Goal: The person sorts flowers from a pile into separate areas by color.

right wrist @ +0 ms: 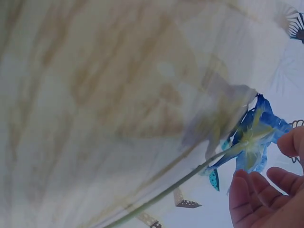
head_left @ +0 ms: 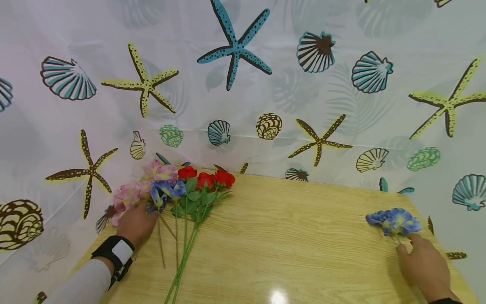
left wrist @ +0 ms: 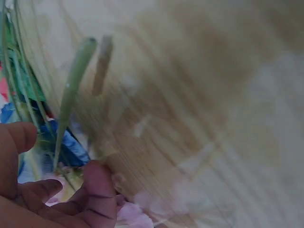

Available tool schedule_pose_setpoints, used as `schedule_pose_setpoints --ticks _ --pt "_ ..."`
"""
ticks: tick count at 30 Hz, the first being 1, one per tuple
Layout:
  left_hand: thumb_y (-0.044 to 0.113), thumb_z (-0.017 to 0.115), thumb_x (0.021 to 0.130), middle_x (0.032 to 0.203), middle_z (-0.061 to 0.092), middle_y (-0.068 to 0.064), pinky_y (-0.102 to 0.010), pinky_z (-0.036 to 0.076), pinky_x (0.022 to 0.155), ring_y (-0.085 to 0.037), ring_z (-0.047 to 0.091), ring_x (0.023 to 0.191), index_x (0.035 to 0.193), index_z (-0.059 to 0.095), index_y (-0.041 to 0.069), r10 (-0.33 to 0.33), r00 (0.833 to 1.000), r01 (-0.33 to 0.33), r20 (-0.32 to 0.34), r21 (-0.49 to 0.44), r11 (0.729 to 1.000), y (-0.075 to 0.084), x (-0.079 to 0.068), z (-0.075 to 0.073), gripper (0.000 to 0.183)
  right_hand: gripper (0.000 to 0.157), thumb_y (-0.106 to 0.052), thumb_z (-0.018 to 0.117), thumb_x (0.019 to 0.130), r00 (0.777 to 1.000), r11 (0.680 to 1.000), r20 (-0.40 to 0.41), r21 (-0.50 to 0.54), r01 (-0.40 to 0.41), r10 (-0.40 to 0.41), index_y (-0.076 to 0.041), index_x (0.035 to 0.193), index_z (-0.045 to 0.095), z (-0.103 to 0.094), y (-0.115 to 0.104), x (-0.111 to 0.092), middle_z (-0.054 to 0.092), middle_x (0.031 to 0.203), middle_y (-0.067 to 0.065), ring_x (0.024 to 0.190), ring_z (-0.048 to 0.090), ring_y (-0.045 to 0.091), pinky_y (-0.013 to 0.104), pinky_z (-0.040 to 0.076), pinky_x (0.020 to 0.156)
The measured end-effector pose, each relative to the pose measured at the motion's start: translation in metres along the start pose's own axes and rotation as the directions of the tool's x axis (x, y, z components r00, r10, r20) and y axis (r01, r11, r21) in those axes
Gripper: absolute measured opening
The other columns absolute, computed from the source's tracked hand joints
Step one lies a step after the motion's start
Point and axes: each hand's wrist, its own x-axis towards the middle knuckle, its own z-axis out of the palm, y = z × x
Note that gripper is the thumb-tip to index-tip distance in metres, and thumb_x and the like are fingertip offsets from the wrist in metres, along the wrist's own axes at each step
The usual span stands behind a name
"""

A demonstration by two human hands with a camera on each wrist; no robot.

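Note:
At the left of the table, my left hand [head_left: 137,223] is among pink flowers [head_left: 130,194] and blue flowers [head_left: 167,192]. In the left wrist view its thumb and fingers [left wrist: 100,190] stand apart, beside a green stem [left wrist: 71,90], with pink petals [left wrist: 135,216] just past the fingertips. Over at the right lies a blue flower [head_left: 396,221] with a thin stem. My right hand [head_left: 427,264] is at its near side, loosely bent fingers [right wrist: 247,199] close under the petals; whether they touch, I cannot tell. The flower's stem [right wrist: 166,192] runs outside that hand.
Red roses [head_left: 206,180] with green leaves and long stems lie beside the blue flowers, stems toward the near edge. Behind the wooden table [head_left: 288,236] hangs a white cloth [head_left: 258,97] printed with starfish and shells. A bright reflection shows on the near tabletop.

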Motion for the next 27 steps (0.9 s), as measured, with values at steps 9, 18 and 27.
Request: schedule_pose_setpoints --ticks 9,18,27 --pt "0.029 0.04 0.096 0.118 0.056 -0.036 -0.06 0.046 0.076 -0.051 0.055 0.097 0.131 0.049 -0.01 -0.048 0.999 0.048 -0.021 -0.035 0.998 -0.002 0.009 -0.006 0.053 0.06 -0.032 0.044 0.096 0.998 1.0 -0.064 0.006 0.025 -0.025 0.017 0.131 0.038 0.001 -0.002 -0.006 0.045 0.118 0.04 0.09 0.051 0.048 0.051 0.045 0.063" --pt "0.018 0.043 0.095 0.056 0.048 -0.007 -0.029 0.027 0.045 -0.019 0.039 0.047 0.071 0.061 0.002 -0.068 0.966 0.022 -0.251 -0.182 0.983 0.003 0.009 -0.014 0.034 0.058 -0.03 0.047 0.094 0.997 1.0 -0.071 0.006 -0.009 0.009 0.018 0.127 0.04 0.0 0.004 -0.006 0.046 0.115 0.04 0.088 0.051 0.048 0.051 0.045 0.064" --pt "0.023 0.041 0.098 0.06 0.048 -0.005 -0.031 0.029 0.05 -0.02 0.04 0.052 0.104 0.066 -0.003 -0.147 0.976 0.098 -0.162 -0.276 0.956 0.005 0.007 -0.015 0.037 0.057 -0.028 0.048 0.094 0.997 1.0 -0.077 0.015 0.013 -0.011 0.017 0.128 0.041 0.003 0.005 -0.005 0.046 0.116 0.04 0.086 0.052 0.046 0.048 0.045 0.06"
